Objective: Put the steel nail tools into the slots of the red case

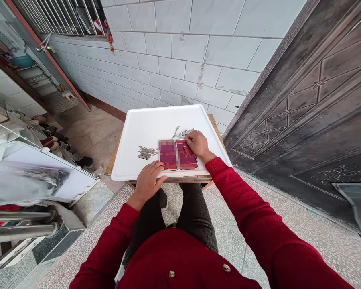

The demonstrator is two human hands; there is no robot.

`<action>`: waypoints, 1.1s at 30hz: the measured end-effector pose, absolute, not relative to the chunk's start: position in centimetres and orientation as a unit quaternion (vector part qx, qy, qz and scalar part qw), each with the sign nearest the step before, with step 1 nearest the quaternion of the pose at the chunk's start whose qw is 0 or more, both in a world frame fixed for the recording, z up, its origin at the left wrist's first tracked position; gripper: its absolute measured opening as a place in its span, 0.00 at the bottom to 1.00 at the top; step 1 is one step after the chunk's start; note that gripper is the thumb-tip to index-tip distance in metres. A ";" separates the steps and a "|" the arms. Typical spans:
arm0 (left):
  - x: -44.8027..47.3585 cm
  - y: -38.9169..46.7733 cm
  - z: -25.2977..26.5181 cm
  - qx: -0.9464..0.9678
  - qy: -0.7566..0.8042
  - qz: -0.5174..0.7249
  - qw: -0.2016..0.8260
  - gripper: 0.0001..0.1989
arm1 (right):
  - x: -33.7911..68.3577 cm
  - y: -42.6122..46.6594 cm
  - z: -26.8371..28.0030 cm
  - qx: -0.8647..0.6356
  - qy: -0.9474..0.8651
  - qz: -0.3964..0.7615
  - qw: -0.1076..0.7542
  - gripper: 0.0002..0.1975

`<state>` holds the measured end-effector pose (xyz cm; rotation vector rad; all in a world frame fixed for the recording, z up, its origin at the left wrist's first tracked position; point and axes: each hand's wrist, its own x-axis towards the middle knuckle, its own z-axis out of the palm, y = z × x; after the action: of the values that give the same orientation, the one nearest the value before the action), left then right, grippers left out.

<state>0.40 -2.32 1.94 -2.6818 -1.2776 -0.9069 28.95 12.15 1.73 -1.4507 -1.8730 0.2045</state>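
Note:
An opened manicure case (167,159) with a purple lining and red trim lies flat on the white tray table (150,120). My left hand (149,178) rests at its lower left corner, fingers stretched out and fingertips touching the edge. At the top of the case's right half, my right hand (197,143) has thumb and fingers pinched together. Something small and dark shows at those fingertips, too small to name. Left of the case lies a heap of slim metal nail tools (147,151). More metal tools (183,133) lie just beyond it, partly behind my right hand.
The tray sits on a wooden table (110,162) against a tiled wall (156,56). A dark metal door (303,108) stands at the right. At the left is a white rack (48,168) covered in plastic, with shoes (84,161) near it.

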 end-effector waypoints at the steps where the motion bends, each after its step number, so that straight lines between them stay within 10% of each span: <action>1: 0.4 -2.3 1.9 -0.863 -0.409 -0.294 0.021 0.12 | 29.0 12.2 1.6 -0.566 -0.729 0.081 0.375 0.08; 23: -0.4 -2.9 2.0 -0.870 -0.384 -0.308 0.023 0.14 | 28.6 10.9 3.7 -0.509 -0.733 0.093 0.442 0.11; 33: -4.7 -1.0 2.3 -0.818 -0.485 -0.307 0.033 0.15 | 18.4 10.3 8.1 -0.285 -0.926 0.117 0.217 0.14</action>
<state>-4.66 -0.95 2.26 -2.5173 -1.4931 -0.9463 18.38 10.35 8.11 -0.7907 -2.5653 0.3229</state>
